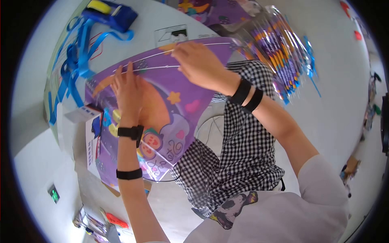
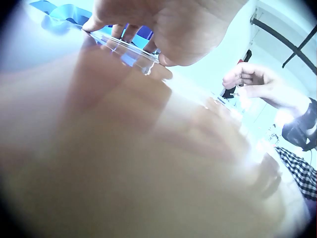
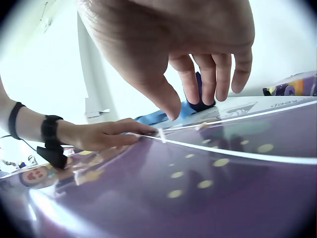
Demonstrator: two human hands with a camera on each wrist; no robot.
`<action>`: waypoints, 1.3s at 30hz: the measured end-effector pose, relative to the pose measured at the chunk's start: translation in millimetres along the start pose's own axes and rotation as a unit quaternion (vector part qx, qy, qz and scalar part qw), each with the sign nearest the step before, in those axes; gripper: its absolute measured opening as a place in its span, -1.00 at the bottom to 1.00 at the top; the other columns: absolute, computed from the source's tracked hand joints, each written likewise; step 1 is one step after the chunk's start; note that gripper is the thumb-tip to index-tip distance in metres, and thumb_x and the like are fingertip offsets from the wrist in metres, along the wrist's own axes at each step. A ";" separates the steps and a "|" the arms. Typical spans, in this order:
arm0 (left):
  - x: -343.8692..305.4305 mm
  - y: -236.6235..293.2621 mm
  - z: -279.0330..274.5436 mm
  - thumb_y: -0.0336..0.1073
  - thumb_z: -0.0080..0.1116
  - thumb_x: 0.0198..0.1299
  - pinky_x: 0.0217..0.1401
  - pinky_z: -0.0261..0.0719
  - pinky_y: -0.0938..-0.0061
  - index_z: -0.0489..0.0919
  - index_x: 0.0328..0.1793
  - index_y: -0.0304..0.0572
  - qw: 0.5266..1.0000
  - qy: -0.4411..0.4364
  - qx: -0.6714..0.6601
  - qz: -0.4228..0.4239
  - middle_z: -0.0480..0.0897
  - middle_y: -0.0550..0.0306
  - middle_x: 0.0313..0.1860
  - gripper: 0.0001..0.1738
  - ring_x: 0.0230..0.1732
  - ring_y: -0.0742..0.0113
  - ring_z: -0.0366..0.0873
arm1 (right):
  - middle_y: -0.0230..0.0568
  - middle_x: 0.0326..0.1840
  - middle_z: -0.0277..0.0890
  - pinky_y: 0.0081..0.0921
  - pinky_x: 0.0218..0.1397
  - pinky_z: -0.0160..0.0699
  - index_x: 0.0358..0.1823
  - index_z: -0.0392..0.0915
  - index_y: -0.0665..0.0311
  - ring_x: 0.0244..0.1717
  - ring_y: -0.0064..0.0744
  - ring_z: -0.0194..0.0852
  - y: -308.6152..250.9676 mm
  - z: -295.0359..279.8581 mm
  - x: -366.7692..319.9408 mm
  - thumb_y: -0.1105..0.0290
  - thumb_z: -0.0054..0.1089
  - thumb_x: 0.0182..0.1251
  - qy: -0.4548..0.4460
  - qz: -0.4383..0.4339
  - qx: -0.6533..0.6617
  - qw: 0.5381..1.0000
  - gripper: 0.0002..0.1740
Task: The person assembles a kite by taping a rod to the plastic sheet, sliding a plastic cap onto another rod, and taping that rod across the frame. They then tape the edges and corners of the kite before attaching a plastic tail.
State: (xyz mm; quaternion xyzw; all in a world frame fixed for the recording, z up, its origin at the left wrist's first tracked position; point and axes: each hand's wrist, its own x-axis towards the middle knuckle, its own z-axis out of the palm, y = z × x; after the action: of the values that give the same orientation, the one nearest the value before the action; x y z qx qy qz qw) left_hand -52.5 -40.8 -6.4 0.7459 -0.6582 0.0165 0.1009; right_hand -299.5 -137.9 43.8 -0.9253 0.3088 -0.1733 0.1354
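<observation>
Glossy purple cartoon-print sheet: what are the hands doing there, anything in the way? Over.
Left hand spread on the purple sheet. Right hand over it, apparently holding nothing. Thin white line across it; no obstruction evident.

That purple sheet (image 1: 198, 93) looks like smooth, glossy plastic tbh. Packs (image 1: 279, 52) far right: shiny clear plastic. Ribbon (image 1: 84, 44) far left's smooth, trousers (image 1: 251, 137) matt cloth.

Seemingly a workroom, blue ribbons (image 1: 84, 50) on white tabletop (image 1: 139, 28) beyond left hand (image 1: 129, 93), plastic-wrapped packs (image 1: 279, 52) right of right hand (image 1: 202, 67), green exit-style sign (image 1: 54, 193) on white wall (image 1: 34, 162), left of both.
</observation>
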 end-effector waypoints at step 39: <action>-20.7 -1.3 -22.8 -0.27 0.02 0.42 0.45 0.26 -0.03 0.31 0.54 -0.02 0.998 0.003 -0.048 0.029 0.28 -0.22 0.43 -0.44 0.38 -0.27 0.27 | -0.26 -0.31 0.42 -0.30 -0.13 0.46 -0.23 0.46 0.26 -0.19 -0.22 0.44 37.7 2.6 -20.8 0.59 0.22 0.09 0.007 0.036 -0.040 0.999 -0.79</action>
State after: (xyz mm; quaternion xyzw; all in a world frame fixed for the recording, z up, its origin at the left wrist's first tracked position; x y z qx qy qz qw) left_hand -51.5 -16.5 12.5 0.7205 -0.6796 -0.0104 0.1379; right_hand -333.8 -153.8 23.0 -0.9171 0.3492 -0.1625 0.1024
